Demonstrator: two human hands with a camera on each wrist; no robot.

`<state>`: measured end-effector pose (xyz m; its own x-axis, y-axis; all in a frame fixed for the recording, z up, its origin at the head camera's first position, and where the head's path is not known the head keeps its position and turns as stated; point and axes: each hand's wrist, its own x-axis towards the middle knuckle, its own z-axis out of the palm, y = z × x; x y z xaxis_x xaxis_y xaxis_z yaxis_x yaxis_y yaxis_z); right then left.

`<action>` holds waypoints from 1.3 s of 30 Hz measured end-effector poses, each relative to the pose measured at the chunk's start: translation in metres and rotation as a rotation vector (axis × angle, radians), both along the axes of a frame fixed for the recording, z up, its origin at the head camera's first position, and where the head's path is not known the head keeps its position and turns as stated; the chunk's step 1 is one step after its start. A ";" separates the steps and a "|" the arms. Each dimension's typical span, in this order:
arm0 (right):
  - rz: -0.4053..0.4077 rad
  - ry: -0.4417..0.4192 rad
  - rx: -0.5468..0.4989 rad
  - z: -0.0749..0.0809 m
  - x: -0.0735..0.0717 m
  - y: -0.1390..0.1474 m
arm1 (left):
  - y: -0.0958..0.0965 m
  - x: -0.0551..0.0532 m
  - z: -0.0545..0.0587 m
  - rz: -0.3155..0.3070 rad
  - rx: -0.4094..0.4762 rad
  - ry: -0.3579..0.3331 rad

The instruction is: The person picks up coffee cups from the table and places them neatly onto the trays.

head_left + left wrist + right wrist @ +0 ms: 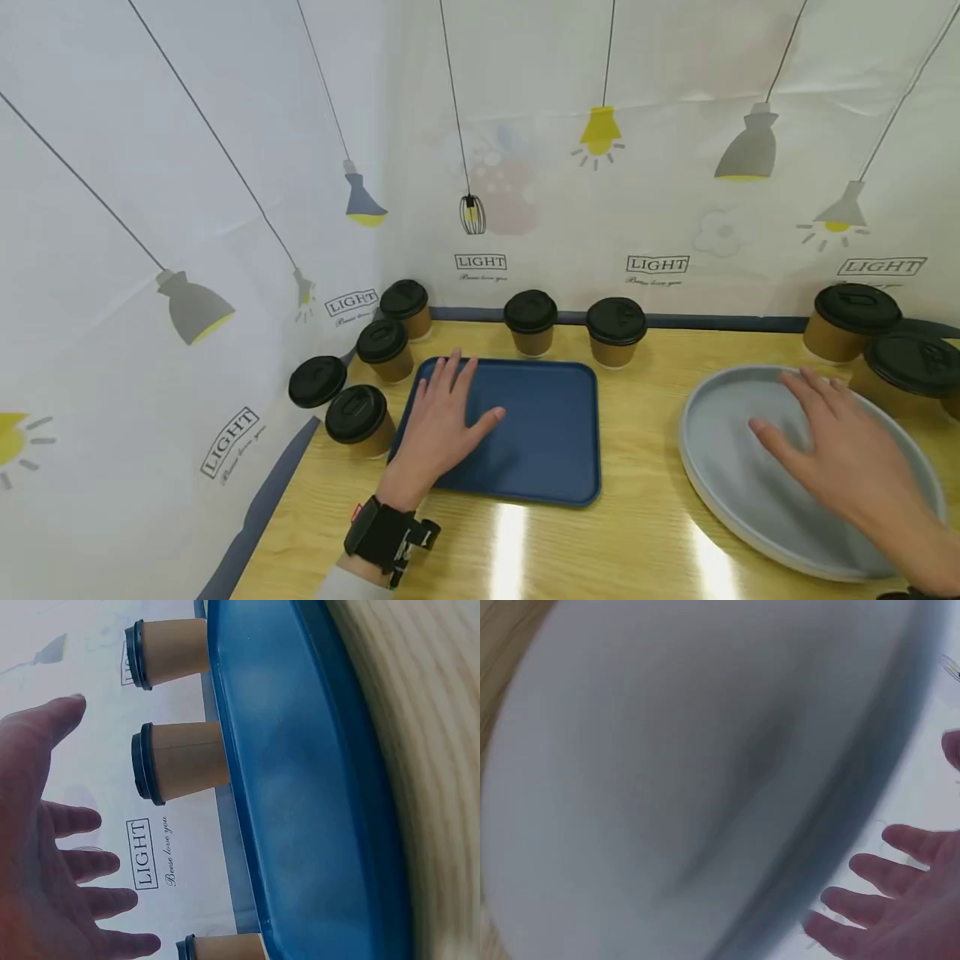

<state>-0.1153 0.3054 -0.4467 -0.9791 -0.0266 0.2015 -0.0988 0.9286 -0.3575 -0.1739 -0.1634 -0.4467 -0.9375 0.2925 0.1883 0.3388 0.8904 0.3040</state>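
Note:
My left hand (441, 421) hovers over the left part of a blue rectangular tray (547, 425), fingers straight and thumb spread, holding nothing. In the left wrist view that hand (52, 847) stands above the tray (300, 787), with brown paper cups (187, 761) with black lids beyond it. My right hand (851, 442) is held over a round grey tray (738, 467), its fingers extended and nothing in its grasp. The right wrist view shows the right hand (900, 892) raised past the rim of the blurred round tray (630, 765).
Lidded cups (360, 417) line the left edge of the wooden table (645, 533). Two more cups, one a lidded cup (615, 329), stand behind the blue tray. Larger lidded cups (851, 321) are at the back right, close to the round tray. A printed cloth (555, 183) hangs behind.

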 end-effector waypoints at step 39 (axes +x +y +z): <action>0.208 -0.186 0.077 -0.029 -0.028 -0.186 | -0.016 -0.005 -0.021 0.303 -0.154 0.043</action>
